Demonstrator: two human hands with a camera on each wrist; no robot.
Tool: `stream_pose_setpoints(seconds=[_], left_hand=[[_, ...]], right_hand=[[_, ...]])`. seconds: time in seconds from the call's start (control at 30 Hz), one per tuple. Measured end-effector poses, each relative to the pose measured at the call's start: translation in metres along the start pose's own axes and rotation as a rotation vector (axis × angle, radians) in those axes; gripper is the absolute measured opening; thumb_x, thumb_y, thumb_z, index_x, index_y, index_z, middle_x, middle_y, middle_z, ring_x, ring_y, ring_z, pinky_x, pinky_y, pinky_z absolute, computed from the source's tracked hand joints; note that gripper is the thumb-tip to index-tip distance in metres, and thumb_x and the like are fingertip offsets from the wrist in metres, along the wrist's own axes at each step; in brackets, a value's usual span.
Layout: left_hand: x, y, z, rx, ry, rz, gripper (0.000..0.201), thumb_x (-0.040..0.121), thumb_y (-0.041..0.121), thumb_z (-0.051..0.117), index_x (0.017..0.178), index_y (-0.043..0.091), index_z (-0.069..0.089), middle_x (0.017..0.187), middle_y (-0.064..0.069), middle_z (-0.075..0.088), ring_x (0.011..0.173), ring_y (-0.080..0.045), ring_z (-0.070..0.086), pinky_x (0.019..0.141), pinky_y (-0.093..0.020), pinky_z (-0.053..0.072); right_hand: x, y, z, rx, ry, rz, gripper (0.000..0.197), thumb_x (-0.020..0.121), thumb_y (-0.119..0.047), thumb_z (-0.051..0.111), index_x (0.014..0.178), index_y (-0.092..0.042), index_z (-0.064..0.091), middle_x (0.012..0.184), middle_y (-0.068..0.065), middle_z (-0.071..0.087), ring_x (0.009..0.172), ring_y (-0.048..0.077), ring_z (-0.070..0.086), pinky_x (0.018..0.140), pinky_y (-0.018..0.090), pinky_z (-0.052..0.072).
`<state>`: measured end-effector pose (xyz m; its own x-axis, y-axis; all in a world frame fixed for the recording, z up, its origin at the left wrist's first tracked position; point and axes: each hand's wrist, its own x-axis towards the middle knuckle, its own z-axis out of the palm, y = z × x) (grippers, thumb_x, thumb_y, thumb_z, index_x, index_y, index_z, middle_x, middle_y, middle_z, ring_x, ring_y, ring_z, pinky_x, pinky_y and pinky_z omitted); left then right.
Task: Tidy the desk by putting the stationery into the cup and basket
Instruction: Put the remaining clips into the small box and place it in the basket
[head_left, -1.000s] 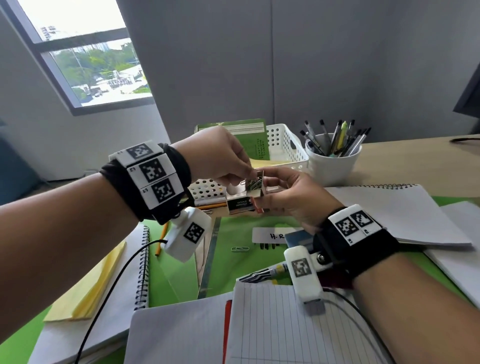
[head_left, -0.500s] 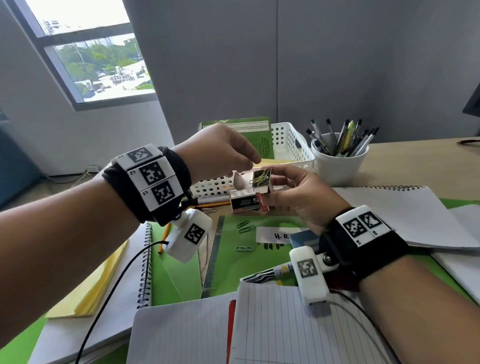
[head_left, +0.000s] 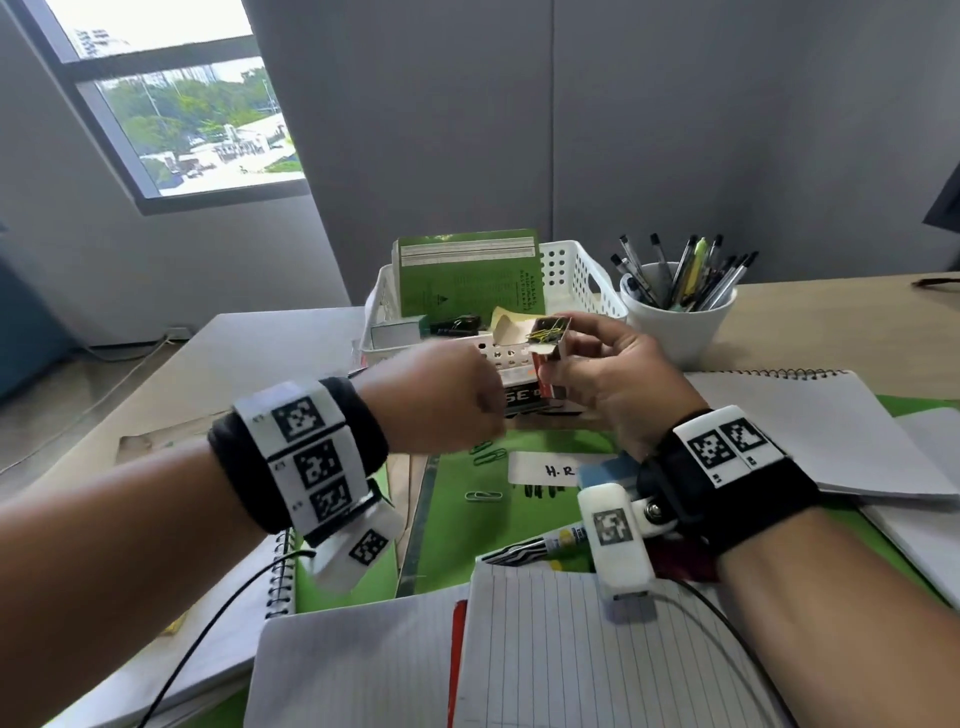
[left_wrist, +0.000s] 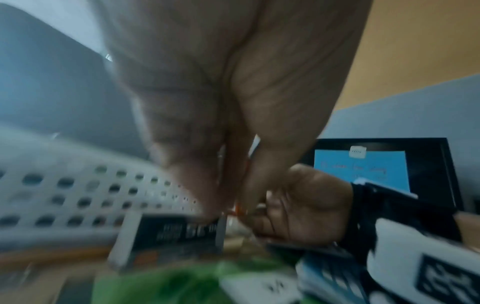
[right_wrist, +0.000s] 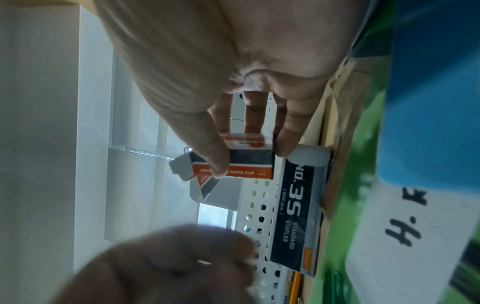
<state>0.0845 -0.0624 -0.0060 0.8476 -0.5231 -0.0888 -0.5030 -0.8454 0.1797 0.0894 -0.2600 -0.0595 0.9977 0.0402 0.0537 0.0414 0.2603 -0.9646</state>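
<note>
My right hand (head_left: 560, 359) holds a small orange-and-black paper clip box (head_left: 549, 332) upright in front of the white basket (head_left: 587, 275). Its top flap is open and clips show inside. In the right wrist view, thumb and fingers (right_wrist: 218, 164) pinch the box (right_wrist: 259, 174). My left hand (head_left: 483, 415) is lower, fingers pointing down, tips close together with nothing seen between them. It hangs just above loose green paper clips (head_left: 488, 457) on the green folder (head_left: 467, 540). A staple box (head_left: 524, 397) lies against the basket's front. The white cup (head_left: 680, 332) of pens stands right of the basket.
A green booklet (head_left: 467, 280) and small items sit in the basket. A lined pad (head_left: 571, 649) lies near me, spiral notebooks at the right (head_left: 810, 426) and left. A pen (head_left: 535, 548) lies under my right wrist. One more clip (head_left: 483, 495) lies on the folder.
My left hand has dropped from above the paper clip box down toward the loose clips on the folder. The right hand has raised the box slightly and still holds it.
</note>
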Motion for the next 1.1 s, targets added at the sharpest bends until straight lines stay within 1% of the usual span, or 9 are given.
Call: stream_pose_setpoints(seconds=[0.07, 0.1, 0.2, 0.33, 0.57, 0.8, 0.97, 1.03, 1.1], left_hand=[[0.001, -0.003, 0.018, 0.188, -0.261, -0.005, 0.041, 0.096, 0.053, 0.059, 0.125, 0.026, 0.067, 0.122, 0.003, 0.066, 0.111, -0.018, 0.064, 0.099, -0.037, 0.055], [0.000, -0.003, 0.023, 0.207, -0.317, -0.012, 0.052, 0.096, 0.057, 0.056, 0.136, 0.024, 0.060, 0.132, -0.002, 0.060, 0.118, -0.023, 0.060, 0.104, -0.040, 0.051], [-0.007, -0.002, 0.027, 0.287, -0.320, 0.072, 0.055, 0.100, 0.050, 0.053, 0.151, 0.030, 0.046, 0.140, -0.002, 0.050, 0.126, -0.022, 0.051, 0.107, -0.040, 0.048], [-0.014, -0.001, 0.032, 0.386, -0.257, 0.160, 0.037, 0.104, 0.026, 0.051, 0.139, 0.027, 0.061, 0.130, 0.002, 0.061, 0.120, -0.019, 0.058, 0.102, -0.034, 0.051], [-0.014, 0.009, 0.037, 0.371, -0.243, 0.064, 0.015, 0.098, 0.022, 0.059, 0.110, 0.019, 0.069, 0.099, 0.002, 0.069, 0.090, -0.020, 0.065, 0.075, -0.029, 0.058], [-0.008, -0.013, 0.016, -0.069, -0.272, -0.073, 0.003, 0.087, 0.023, 0.073, 0.090, 0.023, 0.072, 0.086, 0.006, 0.071, 0.074, -0.011, 0.066, 0.075, -0.031, 0.062], [-0.002, -0.020, -0.037, -0.759, 0.016, -0.125, 0.013, 0.090, 0.005, 0.070, 0.101, 0.011, 0.073, 0.078, -0.005, 0.068, 0.065, -0.016, 0.063, 0.068, -0.030, 0.061], [0.000, -0.011, -0.052, -0.885, 0.059, -0.117, 0.011, 0.092, 0.003, 0.068, 0.101, 0.005, 0.074, 0.083, -0.011, 0.067, 0.066, -0.015, 0.061, 0.065, -0.025, 0.059], [0.003, -0.001, -0.055, -0.920, 0.124, -0.107, 0.009, 0.093, 0.001, 0.067, 0.098, 0.001, 0.074, 0.087, -0.017, 0.068, 0.065, -0.015, 0.062, 0.061, -0.022, 0.059]], right_hand=[[0.001, 0.001, -0.001, 0.018, 0.005, -0.005, 0.044, 0.078, 0.015, 0.072, 0.111, -0.014, 0.071, 0.095, 0.004, 0.078, 0.091, 0.028, 0.075, 0.076, 0.045, 0.064], [0.002, 0.001, 0.000, 0.021, -0.001, -0.004, 0.044, 0.077, 0.015, 0.072, 0.110, -0.014, 0.071, 0.097, 0.006, 0.078, 0.092, 0.030, 0.075, 0.077, 0.045, 0.063], [0.002, 0.002, 0.000, 0.015, -0.003, -0.001, 0.044, 0.076, 0.013, 0.073, 0.111, -0.013, 0.071, 0.099, 0.006, 0.078, 0.095, 0.030, 0.075, 0.081, 0.047, 0.062], [0.002, 0.002, -0.001, 0.002, 0.003, -0.004, 0.044, 0.077, 0.012, 0.073, 0.112, -0.014, 0.071, 0.097, 0.005, 0.078, 0.096, 0.028, 0.074, 0.087, 0.048, 0.060], [-0.001, 0.001, 0.001, 0.010, -0.002, -0.007, 0.044, 0.078, 0.015, 0.071, 0.111, -0.013, 0.070, 0.090, 0.001, 0.077, 0.094, 0.027, 0.072, 0.089, 0.049, 0.060], [-0.002, 0.000, 0.001, 0.008, -0.026, 0.026, 0.046, 0.076, 0.014, 0.073, 0.114, -0.011, 0.070, 0.101, 0.012, 0.076, 0.098, 0.033, 0.071, 0.084, 0.047, 0.061], [-0.004, 0.001, 0.003, 0.018, -0.095, 0.095, 0.049, 0.078, 0.016, 0.072, 0.122, -0.006, 0.066, 0.115, 0.022, 0.071, 0.101, 0.040, 0.072, 0.077, 0.052, 0.063], [-0.005, 0.001, 0.005, 0.018, -0.149, 0.099, 0.050, 0.077, 0.017, 0.072, 0.121, -0.006, 0.067, 0.110, 0.018, 0.073, 0.100, 0.040, 0.072, 0.081, 0.056, 0.061], [-0.007, 0.001, 0.006, 0.001, -0.175, 0.090, 0.050, 0.076, 0.019, 0.071, 0.119, -0.006, 0.067, 0.108, 0.015, 0.073, 0.094, 0.034, 0.074, 0.079, 0.048, 0.063]])
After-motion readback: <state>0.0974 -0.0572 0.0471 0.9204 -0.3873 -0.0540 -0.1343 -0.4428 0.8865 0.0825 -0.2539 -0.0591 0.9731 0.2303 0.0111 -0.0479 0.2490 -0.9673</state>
